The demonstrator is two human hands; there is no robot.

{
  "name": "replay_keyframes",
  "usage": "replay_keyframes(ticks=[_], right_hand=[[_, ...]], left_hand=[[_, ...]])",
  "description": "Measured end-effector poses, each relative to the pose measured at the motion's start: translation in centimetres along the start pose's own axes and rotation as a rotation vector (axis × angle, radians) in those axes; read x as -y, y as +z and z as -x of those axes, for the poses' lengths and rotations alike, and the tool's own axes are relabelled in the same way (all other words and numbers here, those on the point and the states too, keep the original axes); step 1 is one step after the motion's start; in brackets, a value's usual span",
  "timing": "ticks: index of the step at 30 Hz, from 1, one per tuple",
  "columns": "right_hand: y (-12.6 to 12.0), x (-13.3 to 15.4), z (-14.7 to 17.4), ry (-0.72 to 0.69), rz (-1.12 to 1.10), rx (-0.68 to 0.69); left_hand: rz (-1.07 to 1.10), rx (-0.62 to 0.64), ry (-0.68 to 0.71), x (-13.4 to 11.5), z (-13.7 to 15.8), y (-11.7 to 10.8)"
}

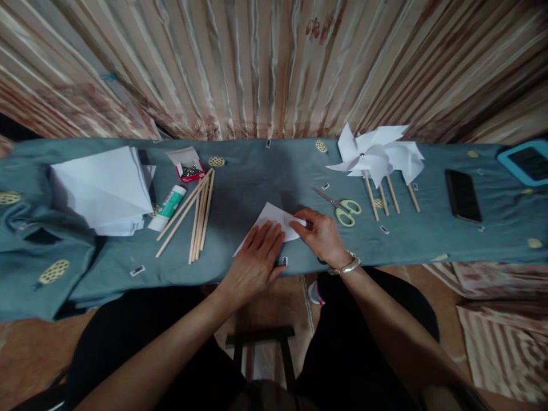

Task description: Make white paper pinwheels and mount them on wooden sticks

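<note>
A white sheet of paper (pixel 270 210), folded into a triangle, lies on the cloth in front of me. Flat on top of it rests my left hand (pixel 259 251), fingers stretched out. My right hand (pixel 319 231), with a bracelet at the wrist, pinches the paper's right corner between thumb and fingers. Just beyond that hand lie scissors (pixel 342 210) with light green handles, their blades pointing up and left.
Left of me are a paper stack (pixel 100 185), a glue stick (pixel 168 206), a small red box of metal pins (pixel 189 168) and several wooden sticks (pixel 201 220). Paper pinwheels (pixel 374 157), a phone (pixel 463 195) and a blue-framed tablet (pixel 524 162) lie right. A curtain (pixel 265 68) hangs behind.
</note>
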State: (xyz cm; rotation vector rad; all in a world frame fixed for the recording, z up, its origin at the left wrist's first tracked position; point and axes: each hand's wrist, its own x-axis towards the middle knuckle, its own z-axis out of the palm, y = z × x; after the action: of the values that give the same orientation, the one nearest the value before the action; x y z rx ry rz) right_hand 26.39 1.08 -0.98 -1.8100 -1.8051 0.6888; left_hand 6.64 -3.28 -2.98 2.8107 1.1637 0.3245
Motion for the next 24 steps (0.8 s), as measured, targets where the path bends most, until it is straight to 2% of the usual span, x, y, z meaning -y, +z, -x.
replay_keyframes(ticks=[20,24], right_hand=[[0.25,0.09,-0.02,0.017,0.034,-0.018],[0.36,-0.06,0.24,-0.046,0.078,-0.036]], left_hand=[[0.069,0.012,-0.028,0.24,0.19,0.8],[0.084,0.015,-0.026,0.25,0.32,1.05]])
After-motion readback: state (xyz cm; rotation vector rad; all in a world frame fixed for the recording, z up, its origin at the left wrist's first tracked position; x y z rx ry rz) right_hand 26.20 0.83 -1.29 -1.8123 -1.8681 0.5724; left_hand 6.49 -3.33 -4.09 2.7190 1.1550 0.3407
